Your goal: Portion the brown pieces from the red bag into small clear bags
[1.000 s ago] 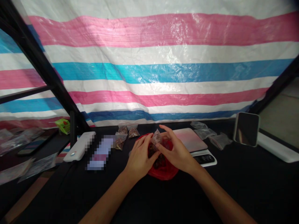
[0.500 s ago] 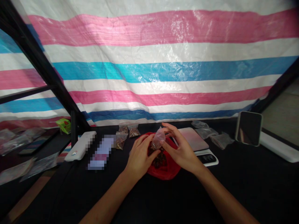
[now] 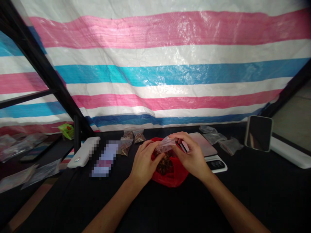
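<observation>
A small clear plastic bag (image 3: 166,144) is pinched between both hands above a red plastic bag (image 3: 177,171). My left hand (image 3: 145,160) is closed on the clear bag's left side, thumb toward the middle. My right hand (image 3: 190,155) grips its right end between thumb and fingers. Below them, the red bag lies open, and brown dried bits (image 3: 165,165) show inside it. Whether anything is inside the clear bag, I cannot make out.
Behind my right hand sits a flat kitchen scale (image 3: 215,164). Several filled small bags (image 3: 125,146) lie back left, beside a blurred phone (image 3: 106,158) and a white device (image 3: 85,152). Clear bags (image 3: 230,145) and a dark-screened stand (image 3: 259,133) are at right. A striped sheet (image 3: 155,74) hangs behind.
My right hand has drawn its fingers in and taken hold of the clear bag's end. The bag has gone from upright to stretched sideways toward the right.
</observation>
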`<state>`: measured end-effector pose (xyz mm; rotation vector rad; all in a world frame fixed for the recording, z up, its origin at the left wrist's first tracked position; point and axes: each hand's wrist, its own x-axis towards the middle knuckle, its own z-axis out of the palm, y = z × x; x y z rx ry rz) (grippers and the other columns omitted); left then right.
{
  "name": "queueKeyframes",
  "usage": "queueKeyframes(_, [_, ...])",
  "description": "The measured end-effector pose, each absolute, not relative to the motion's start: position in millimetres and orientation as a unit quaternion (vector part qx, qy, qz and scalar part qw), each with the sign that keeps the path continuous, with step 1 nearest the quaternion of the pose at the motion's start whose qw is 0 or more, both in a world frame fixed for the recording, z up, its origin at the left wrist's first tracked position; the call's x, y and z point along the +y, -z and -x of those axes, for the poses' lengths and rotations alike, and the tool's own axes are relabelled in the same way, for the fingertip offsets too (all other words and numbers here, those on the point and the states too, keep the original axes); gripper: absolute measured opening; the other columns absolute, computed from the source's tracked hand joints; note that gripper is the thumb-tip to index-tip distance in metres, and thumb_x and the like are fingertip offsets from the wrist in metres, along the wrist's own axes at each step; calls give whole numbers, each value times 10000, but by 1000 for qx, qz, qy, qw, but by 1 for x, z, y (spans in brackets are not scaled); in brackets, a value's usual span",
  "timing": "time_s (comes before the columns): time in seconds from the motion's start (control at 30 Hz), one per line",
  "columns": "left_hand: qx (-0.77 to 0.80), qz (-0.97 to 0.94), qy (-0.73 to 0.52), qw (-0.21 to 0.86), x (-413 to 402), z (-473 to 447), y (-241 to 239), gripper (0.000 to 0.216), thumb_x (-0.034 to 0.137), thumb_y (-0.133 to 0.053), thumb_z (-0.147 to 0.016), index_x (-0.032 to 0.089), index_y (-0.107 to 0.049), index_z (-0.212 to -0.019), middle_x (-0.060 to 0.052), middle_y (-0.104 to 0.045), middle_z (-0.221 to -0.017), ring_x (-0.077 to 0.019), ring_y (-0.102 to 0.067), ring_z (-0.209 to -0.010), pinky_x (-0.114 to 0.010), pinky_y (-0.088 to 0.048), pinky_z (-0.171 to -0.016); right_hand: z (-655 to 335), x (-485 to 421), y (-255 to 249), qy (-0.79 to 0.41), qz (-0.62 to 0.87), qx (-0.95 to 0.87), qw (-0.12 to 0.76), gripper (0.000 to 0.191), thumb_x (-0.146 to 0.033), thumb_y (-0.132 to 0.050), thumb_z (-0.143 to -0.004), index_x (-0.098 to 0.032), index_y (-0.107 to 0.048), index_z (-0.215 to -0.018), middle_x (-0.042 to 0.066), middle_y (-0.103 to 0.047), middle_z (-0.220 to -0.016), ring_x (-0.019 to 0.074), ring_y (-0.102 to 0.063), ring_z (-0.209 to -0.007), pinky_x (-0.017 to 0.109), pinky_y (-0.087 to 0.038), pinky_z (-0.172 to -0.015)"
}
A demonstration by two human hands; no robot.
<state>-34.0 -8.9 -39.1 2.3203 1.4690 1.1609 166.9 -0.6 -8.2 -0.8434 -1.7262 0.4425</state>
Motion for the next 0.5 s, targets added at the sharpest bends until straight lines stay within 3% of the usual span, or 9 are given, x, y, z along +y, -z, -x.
queueKeyframes(0.13, [493, -772, -401, 29, -11, 35, 34, 444, 342, -732, -908, 280, -597, -1327, -52, -684, -1269, -275, -574, -1253, -460, -481, -1088, -167, 2, 8, -184, 354, -715, 574, 261, -154, -619, -946, -288, -679, -1162, 32, -675, -1104, 178, -622, -918, 324, -531, -806])
queueKeyframes(0.27, [562, -706, -431, -22, -14, 38, 26, 321, 239, -640, -902, 232, -604, -1221, -99, -668, -1184, -305, -616, -1156, -488, -500, -1023, -175, 11, 12, -146, 403, -652, 625, 255, -220, -651, -941, -268, -641, -1191, 53, -655, -1147, 198, -637, -971, 331, -557, -794])
queueKeyframes(0.37, [646, -658, -386, -2, -12, 42, 25, 348, 199, -615, -854, 215, -579, -1200, -112, -663, -1167, -319, -661, -1040, -491, -531, -928, -189, 22, 17, -100, 462, -613, 633, 202, -246, -670, -909, -241, -624, -1106, 54, -649, -1095, 204, -653, -930, 353, -577, -793])
queueKeyframes(0.5, [641, -679, -348, 80, -4, 44, 33, 353, 120, -576, -832, 230, -596, -1166, -85, -688, -1160, -289, -684, -1035, -453, -526, -951, -211, 38, 25, -54, 523, -594, 609, 146, -256, -656, -884, -213, -624, -1020, 67, -653, -1026, 221, -670, -884, 380, -602, -765])
